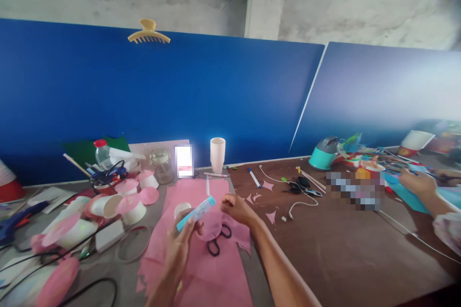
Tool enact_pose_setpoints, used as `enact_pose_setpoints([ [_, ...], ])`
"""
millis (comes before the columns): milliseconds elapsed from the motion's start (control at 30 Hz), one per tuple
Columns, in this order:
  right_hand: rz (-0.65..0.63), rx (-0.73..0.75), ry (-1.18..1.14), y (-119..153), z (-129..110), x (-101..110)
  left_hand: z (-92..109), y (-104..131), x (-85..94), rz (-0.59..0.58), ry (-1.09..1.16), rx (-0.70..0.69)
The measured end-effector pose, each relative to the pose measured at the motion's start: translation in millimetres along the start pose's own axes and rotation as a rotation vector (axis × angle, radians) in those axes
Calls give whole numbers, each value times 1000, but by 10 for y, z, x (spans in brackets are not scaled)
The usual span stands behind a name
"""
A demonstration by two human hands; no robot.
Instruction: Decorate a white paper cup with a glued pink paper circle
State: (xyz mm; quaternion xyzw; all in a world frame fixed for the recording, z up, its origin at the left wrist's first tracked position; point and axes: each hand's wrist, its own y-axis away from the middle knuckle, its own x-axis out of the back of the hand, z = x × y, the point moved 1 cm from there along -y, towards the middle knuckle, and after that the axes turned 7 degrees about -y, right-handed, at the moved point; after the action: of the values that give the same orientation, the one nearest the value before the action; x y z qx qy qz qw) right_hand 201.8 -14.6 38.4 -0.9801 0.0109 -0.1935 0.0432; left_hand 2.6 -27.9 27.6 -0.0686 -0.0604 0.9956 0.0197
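Note:
My left hand [185, 230] is wrapped round a slim light-blue printed tube [196, 213], tilted up to the right; it looks like a glue stick, though its label cannot be read. Just behind those fingers a white paper cup [182, 209] shows in part. To the right of the tube's upper end, my right hand [236, 208] is closed, its fingertips curled in; whatever they hold, if anything, is hidden. Beneath both hands lie pink paper sheets [201, 273]. A rounded pink piece [211, 230] and black-handled scissors [214, 248] rest on them, the blades not visible.
Pink-and-white cup pieces [131, 211], cables and a glue gun [21, 223] crowd the left. Stacked white cups [217, 156] stand by the blue partition [216, 86]. Rightward are pink scraps [271, 217], a marker [254, 178], keys [313, 193] and another person's hand [419, 184].

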Motion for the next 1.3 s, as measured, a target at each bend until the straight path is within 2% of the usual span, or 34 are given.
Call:
enact_pose_setpoints([
  [100, -99, -94, 183, 43, 73, 43, -1, -34, 12, -39, 175, 36],
  [267, -215, -214, 462, 114, 60, -29, -64, -48, 15, -53, 255, 60],
  [400, -272, -217, 600, 133, -69, -71, -111, -31, 7, -72, 278, 90],
  [600, -278, -180, 623, 160, -142, -165, -105, -23, 1, -104, 273, 92],
  [767, -192, -123, 516, 131, -50, -163, -111, -22, 4, -120, 268, 82],
  [1100, 262, -47, 74, -59, 91, -20, -74, 4, -16, -195, 262, 102],
  [1300, 391, -80, -264, -117, 158, -63, -59, 37, -24, -270, 253, 136],
])
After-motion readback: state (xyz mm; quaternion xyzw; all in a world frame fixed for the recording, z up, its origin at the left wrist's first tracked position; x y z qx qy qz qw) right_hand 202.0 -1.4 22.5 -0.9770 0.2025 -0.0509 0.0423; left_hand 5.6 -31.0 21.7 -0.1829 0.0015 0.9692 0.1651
